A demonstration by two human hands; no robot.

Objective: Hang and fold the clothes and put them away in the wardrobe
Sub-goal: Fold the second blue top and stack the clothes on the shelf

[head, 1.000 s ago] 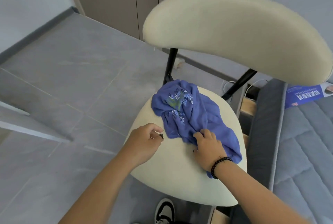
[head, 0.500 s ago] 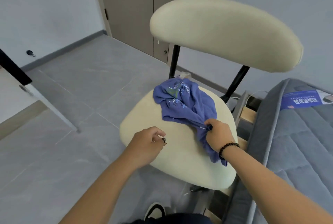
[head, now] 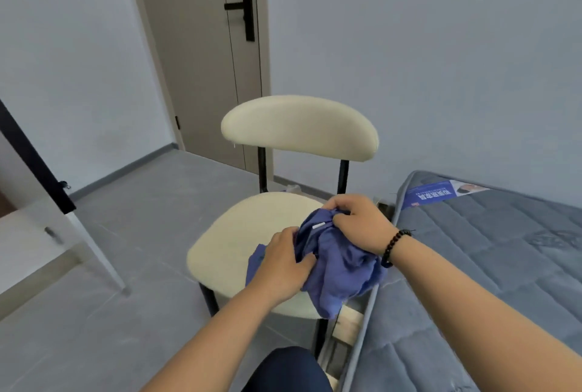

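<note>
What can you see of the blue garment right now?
The blue garment is a bunched, crumpled piece of thin, soft-looking blue-violet fabric with a small white tag near its top. The right hand grips its upper part; the left hand holds its left side. Its lower folds hang in front of the cream chair seat, beside the mattress edge. Whether it touches the seat is unclear.

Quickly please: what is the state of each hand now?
Left hand: closed, gripping the blue garment.
Right hand: closed, gripping the same garment's top.
</note>
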